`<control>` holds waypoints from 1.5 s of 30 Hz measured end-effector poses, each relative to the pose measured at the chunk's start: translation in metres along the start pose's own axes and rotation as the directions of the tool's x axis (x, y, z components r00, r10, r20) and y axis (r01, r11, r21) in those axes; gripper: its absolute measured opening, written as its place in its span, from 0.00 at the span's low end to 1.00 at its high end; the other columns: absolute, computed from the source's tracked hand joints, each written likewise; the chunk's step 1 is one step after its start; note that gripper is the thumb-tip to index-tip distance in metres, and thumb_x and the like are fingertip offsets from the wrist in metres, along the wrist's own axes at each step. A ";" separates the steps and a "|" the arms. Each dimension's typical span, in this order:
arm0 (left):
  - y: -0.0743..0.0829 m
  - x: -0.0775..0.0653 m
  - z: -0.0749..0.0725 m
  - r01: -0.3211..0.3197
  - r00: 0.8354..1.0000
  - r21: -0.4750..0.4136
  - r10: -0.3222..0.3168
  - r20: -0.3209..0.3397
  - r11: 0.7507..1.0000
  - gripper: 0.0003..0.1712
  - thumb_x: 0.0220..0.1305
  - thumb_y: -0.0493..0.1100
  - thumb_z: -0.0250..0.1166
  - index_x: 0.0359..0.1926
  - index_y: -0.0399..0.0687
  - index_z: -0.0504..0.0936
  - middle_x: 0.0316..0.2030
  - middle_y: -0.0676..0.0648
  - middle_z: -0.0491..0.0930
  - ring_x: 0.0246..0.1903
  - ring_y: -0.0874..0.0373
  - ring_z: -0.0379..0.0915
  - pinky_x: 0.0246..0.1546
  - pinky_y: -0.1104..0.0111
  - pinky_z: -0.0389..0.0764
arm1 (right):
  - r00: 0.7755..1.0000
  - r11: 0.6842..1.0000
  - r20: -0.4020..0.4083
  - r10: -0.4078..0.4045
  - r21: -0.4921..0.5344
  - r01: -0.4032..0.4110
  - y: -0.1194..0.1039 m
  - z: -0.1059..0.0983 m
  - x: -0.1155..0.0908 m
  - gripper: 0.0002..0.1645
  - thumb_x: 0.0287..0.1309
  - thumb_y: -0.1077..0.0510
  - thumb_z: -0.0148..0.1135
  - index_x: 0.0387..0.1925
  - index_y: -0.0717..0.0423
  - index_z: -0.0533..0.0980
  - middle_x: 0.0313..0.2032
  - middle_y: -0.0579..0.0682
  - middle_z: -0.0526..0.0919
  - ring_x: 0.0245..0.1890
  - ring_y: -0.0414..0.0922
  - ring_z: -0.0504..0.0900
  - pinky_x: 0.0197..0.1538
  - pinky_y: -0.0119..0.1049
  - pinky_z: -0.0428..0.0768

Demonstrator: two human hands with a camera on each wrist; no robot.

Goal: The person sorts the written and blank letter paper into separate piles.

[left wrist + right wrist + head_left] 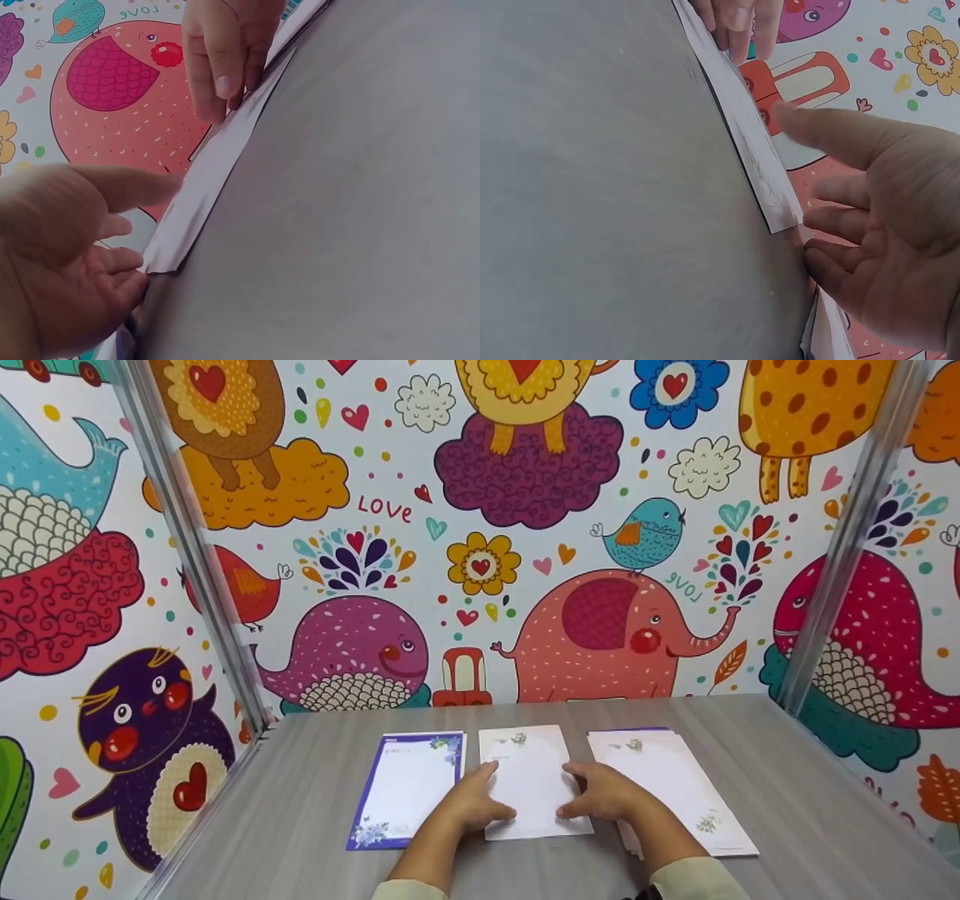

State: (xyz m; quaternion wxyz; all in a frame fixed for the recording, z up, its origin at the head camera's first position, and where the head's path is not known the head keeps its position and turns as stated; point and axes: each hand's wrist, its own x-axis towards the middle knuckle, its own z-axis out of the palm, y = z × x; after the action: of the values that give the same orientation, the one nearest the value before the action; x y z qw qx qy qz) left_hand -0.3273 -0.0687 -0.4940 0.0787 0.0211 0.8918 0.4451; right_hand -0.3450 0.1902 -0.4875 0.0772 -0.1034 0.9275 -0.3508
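A small white stack of paper with a printed green sprig (529, 787) lies on the table between both hands. My left hand (474, 802) is at its left edge, thumb spread from the other fingers. My right hand (606, 793) mirrors it at the right edge. In the left wrist view the fingertips of the left hand (67, 255) meet a corner of the paper (217, 169). The right hand (900, 217) has its fingertips beside the paper's edge in the right wrist view, its thumb raised. Neither hand curls round the paper.
Left of the middle stack lies paper with a purple floral border (412, 787). On the right is a larger, slightly uneven stack of sprig-printed sheets (675, 787), a purple edge showing behind it. The grey table (300, 780) meets cartoon-printed walls (480, 622) with metal posts.
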 end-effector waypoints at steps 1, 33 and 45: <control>0.000 0.000 0.000 -0.008 1.000 0.030 0.008 0.008 1.000 0.53 0.54 0.42 0.82 0.80 0.50 0.69 0.81 0.37 0.64 0.82 0.33 0.55 0.82 0.36 0.56 | 1.000 1.000 0.005 -0.001 -0.016 0.001 0.000 0.000 0.000 0.51 0.44 0.51 0.88 0.71 0.53 0.77 0.72 0.60 0.78 0.77 0.65 0.71 0.78 0.68 0.66; -0.003 0.006 0.007 -0.076 0.957 0.095 0.099 -0.272 0.993 0.30 0.60 0.36 0.75 0.63 0.29 0.81 0.59 0.30 0.84 0.63 0.33 0.80 0.69 0.43 0.78 | 0.983 0.998 -0.172 0.061 0.014 -0.060 -0.006 0.006 0.004 0.28 0.53 0.59 0.82 0.57 0.59 0.86 0.52 0.53 0.91 0.54 0.52 0.87 0.67 0.60 0.82; -0.010 0.006 0.004 -0.118 0.899 0.097 0.147 -0.412 0.988 0.03 0.60 0.32 0.70 0.33 0.38 0.83 0.30 0.46 0.81 0.35 0.52 0.78 0.42 0.56 0.83 | 0.954 0.972 -0.251 0.167 0.204 -0.117 -0.004 0.004 0.005 0.23 0.62 0.64 0.69 0.58 0.69 0.82 0.55 0.64 0.87 0.54 0.56 0.85 0.65 0.58 0.83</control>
State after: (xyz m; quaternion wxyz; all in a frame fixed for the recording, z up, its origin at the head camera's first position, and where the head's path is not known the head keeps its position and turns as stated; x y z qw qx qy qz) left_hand -0.3325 -0.0705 -0.5054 -0.1452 -0.0112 0.8993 0.4124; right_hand -0.3483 0.1833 -0.4882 -0.0138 0.0194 0.8975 -0.4403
